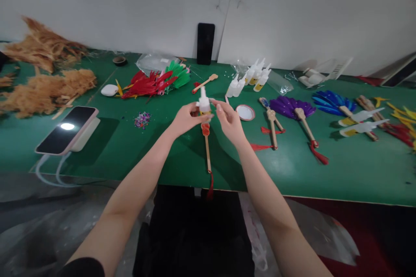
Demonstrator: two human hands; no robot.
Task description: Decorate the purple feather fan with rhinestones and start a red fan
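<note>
My left hand [188,117] is closed around a small white glue bottle [204,104] with a pointed nozzle and a yellow label, held upright. Close beside the bottle's upper part, my right hand [228,120] has its thumb and forefinger pinched together; anything between them is too small to make out. Directly below the bottle lies a wooden fan handle [207,151] with an orange-red head, partly covered by the bottle and left hand. Its red tassel [210,186] hangs over the table's front edge.
Red feathers [146,84], green feathers [177,75] and sequins [142,120] lie left. Several glue bottles [258,75], a round white lid [245,112], a purple feather fan [292,107] and blue feathers [333,101] are right. A phone [206,43] leans against the wall.
</note>
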